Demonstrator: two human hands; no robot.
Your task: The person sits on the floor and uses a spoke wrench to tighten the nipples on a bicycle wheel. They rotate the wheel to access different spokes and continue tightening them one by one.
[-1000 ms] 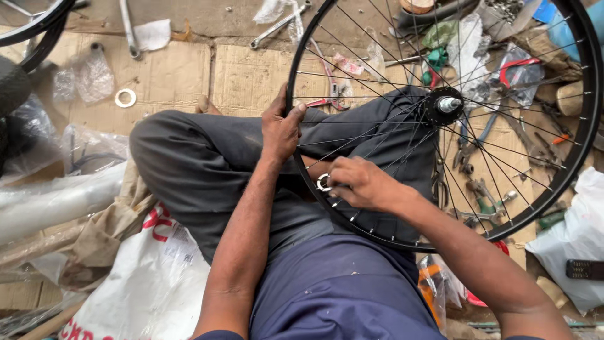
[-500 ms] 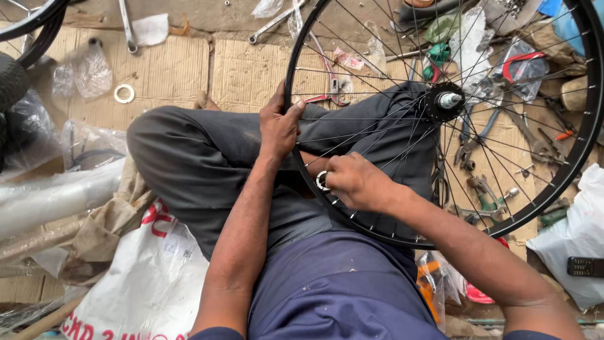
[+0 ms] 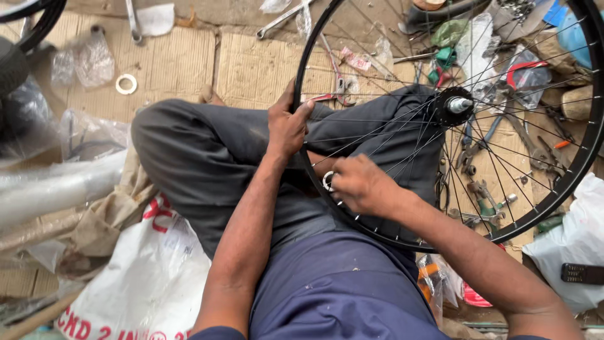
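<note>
Head view: the wheel [image 3: 569,173] stands on its rim across the person's lap. The left hand [image 3: 286,126] is clamped on the rim's near edge, steadying it. The right hand [image 3: 358,186] pinches a small round spoke key [image 3: 328,181] at the rim among the spokes [image 3: 402,135]. Risks, as I judge them: the key could slip off its nipple and round it, since the pinch is narrow; over-turning could pull the rim out of true; a loosened left grip would let the wheel roll off the knee onto the tools [image 3: 484,189] scattered on the floor

A white plastic sack with red print [image 3: 135,283] lies at seven o'clock; a clear plastic packet [image 3: 94,60] at ten; a white bag [image 3: 576,245] at four.
</note>
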